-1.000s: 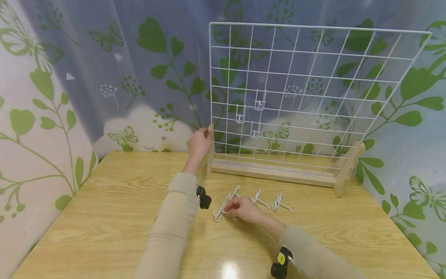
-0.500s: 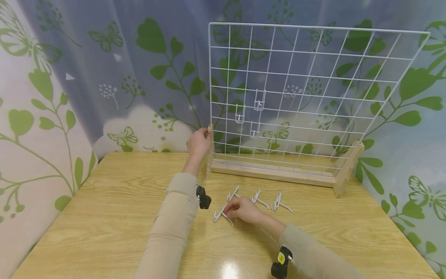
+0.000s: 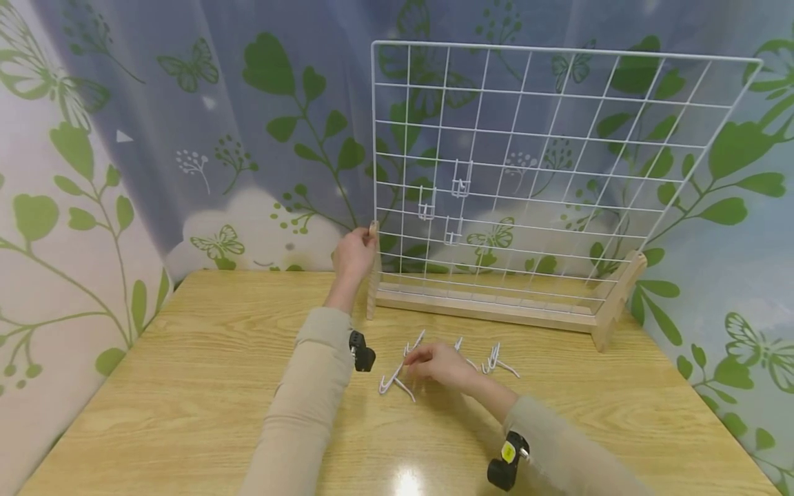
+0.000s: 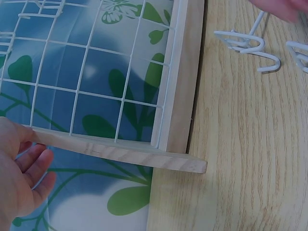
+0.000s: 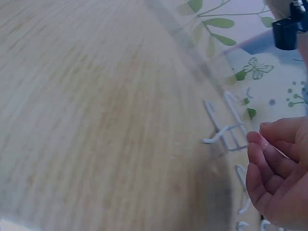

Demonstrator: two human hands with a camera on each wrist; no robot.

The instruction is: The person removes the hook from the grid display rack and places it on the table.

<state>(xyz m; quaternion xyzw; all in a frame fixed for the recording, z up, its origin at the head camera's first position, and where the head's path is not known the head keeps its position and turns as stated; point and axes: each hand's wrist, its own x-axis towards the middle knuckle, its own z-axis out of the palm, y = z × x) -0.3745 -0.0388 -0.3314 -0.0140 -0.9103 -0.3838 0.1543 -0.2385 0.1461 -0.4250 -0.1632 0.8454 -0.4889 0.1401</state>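
Woodgrain table (image 3: 186, 358), leaf-print curtains (image 3: 186, 138) behind; we note left hand (image 3: 355, 253) gripping grid stand (image 3: 374, 275), right hand (image 3: 442, 364) relaxed over hooks (image 3: 397, 381).

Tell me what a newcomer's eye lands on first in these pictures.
First comes the white wire grid panel, upright in a wooden stand at the back of the wooden table, with three small white hooks hung low on its left part. Next, the left hand grips the stand's left post, while the right hand reaches among loose white hooks lying before the stand.
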